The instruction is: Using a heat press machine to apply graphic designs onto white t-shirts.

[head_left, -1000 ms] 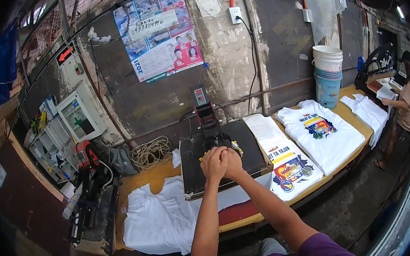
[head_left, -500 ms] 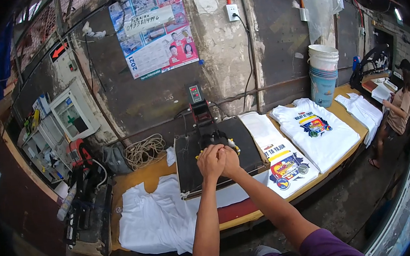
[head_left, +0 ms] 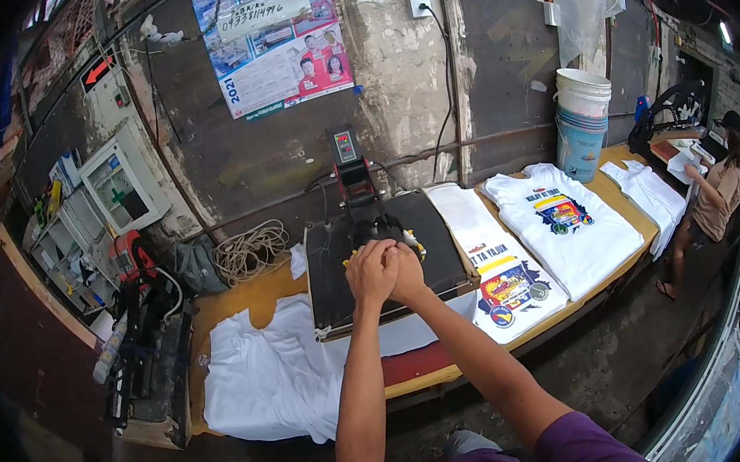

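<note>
A heat press [head_left: 328, 252] with a dark, worn top plate is lowered in the middle of the table. My left hand [head_left: 370, 271] and my right hand [head_left: 406, 273] are pressed close together at the front of its central arm, fingers closed around the handle, which they mostly hide. White fabric sticks out from under the plate's front edge. Left of the press, a rumpled white shirt [head_left: 264, 377] lies on the table. To the right, a folded white shirt with a colourful print [head_left: 509, 294] lies against the plate, partly beneath it.
Another printed white shirt [head_left: 563, 223] lies flat farther right, near stacked buckets [head_left: 585, 128]. A second press [head_left: 143, 348] stands at the left end, with coiled rope [head_left: 251, 252] behind. A person [head_left: 718, 187] works at the far right. The control box [head_left: 343, 145] rises behind the press.
The view has tilted slightly, so the scene sits a little higher and farther left. Both hands remain on the lowered press.
</note>
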`<move>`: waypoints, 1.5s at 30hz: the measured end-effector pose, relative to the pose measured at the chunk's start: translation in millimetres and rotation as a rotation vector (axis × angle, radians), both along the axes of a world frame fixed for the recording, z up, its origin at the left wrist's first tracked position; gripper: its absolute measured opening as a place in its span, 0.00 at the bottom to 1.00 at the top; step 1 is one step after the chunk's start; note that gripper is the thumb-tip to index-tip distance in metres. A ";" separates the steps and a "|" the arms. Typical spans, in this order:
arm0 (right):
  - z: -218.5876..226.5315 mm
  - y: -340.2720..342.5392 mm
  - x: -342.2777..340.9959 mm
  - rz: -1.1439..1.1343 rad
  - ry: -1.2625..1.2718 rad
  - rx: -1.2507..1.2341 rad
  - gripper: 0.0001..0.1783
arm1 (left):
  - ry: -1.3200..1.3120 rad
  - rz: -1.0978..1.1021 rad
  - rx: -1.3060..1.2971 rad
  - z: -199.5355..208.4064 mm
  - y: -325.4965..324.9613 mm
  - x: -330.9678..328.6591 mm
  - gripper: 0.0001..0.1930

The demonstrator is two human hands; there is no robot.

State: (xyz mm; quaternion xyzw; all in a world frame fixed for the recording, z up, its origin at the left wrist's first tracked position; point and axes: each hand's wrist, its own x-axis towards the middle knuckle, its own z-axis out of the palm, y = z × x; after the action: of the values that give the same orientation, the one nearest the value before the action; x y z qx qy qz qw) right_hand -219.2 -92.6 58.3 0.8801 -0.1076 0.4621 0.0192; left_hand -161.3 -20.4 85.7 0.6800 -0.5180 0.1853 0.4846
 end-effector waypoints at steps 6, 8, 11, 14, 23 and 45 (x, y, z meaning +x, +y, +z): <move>-0.8 -2.7 2.7 0.010 -0.026 0.017 0.09 | 0.005 -0.012 0.002 0.6 -0.5 -0.3 0.10; -2.6 -2.9 2.3 -0.020 0.003 0.016 0.08 | -0.003 0.006 0.022 0.8 -1.1 -0.1 0.10; -5.3 -4.9 3.8 -0.001 -0.020 0.011 0.09 | -0.045 -0.004 0.020 -0.9 -1.3 0.7 0.10; -7.3 -5.6 4.9 0.010 -0.027 0.013 0.09 | -0.049 -0.001 0.000 -2.6 -1.9 0.9 0.10; -9.0 -8.4 5.1 0.040 -0.008 0.064 0.07 | -0.076 0.005 -0.082 -3.3 -5.1 1.1 0.09; -16.3 -11.4 9.0 0.053 -0.060 0.071 0.07 | -0.109 -0.001 -0.095 -2.5 -4.7 -0.4 0.09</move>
State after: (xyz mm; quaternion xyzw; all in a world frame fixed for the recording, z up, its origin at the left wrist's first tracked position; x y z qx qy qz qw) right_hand -210.1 -104.0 42.1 0.8686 -0.1008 0.4844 -0.0274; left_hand -161.7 -25.2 83.1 0.6450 -0.5345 0.2460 0.4876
